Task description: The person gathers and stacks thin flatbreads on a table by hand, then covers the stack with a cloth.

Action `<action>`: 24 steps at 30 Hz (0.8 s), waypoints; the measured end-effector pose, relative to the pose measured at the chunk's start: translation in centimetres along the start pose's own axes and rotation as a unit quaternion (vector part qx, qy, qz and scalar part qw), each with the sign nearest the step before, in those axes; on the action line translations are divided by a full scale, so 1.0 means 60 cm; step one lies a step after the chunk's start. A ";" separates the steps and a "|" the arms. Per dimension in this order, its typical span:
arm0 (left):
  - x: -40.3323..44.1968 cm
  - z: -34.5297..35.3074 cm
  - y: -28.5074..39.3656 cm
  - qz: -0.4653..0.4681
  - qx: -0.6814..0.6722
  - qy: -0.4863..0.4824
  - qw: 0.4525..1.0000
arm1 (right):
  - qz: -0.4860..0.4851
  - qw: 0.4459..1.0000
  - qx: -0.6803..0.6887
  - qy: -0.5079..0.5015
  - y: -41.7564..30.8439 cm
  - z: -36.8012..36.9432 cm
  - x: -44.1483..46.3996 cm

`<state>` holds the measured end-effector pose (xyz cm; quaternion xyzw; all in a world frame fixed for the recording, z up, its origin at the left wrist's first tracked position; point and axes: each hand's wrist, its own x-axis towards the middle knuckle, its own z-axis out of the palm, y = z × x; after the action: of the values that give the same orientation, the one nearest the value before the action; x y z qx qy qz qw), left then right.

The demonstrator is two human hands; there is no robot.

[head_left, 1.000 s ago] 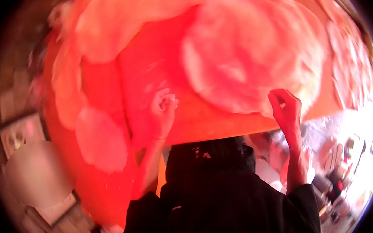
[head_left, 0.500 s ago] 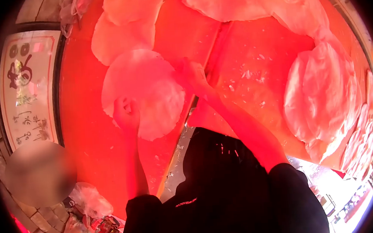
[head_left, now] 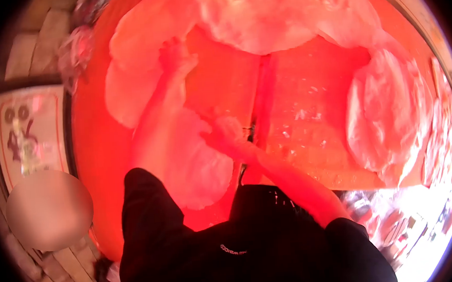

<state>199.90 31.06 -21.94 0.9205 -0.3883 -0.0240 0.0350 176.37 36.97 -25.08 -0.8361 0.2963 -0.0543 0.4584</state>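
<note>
A thin, round, pale sheet like flattened dough lies right in front of me on the table, tinted red by the light. My left hand reaches past it, fingers spread, over another such sheet farther back. My left forearm crosses the near sheet and covers part of it. At the near sheet's right edge is my right hand, its fingers apart and nothing plainly gripped; blur softens the fingertips.
More overlapping sheets run along the table's far side. A wrinkled sheet lies at the right. Small scraps dot the red tabletop, which a seam divides. A framed sign with writing stands at the left.
My left hand has left the near sheet, reached away to the farther one and opened. My right hand stays by the near sheet's right edge. The whole view has shifted.
</note>
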 end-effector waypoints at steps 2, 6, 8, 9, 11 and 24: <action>0.042 0.046 -0.052 0.054 -0.017 -0.056 0.997 | -0.008 1.000 -0.016 0.020 0.022 0.041 0.008; 0.112 0.120 -0.137 0.181 0.019 -0.026 0.983 | -0.006 0.987 -0.160 -0.028 -0.020 0.027 0.017; 0.120 0.041 -0.093 0.095 0.131 -0.169 0.972 | -0.036 0.986 -0.163 -0.001 -0.017 0.038 0.005; 0.154 0.075 -0.180 0.120 0.086 -0.088 0.985 | -0.084 0.990 -0.112 0.019 -0.028 0.021 -0.008; 0.197 0.106 -0.307 0.184 0.007 0.075 0.980 | -0.038 0.997 0.032 -0.053 -0.032 -0.040 -0.024; -0.102 -0.298 -0.210 0.116 -0.263 -0.104 0.952 | -0.172 0.907 -0.210 0.323 0.004 -0.725 -0.215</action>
<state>205.90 45.00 -5.07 0.8194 -0.4743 -0.2170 0.2378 149.96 11.95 1.99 -0.8878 0.2839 -0.3358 0.1356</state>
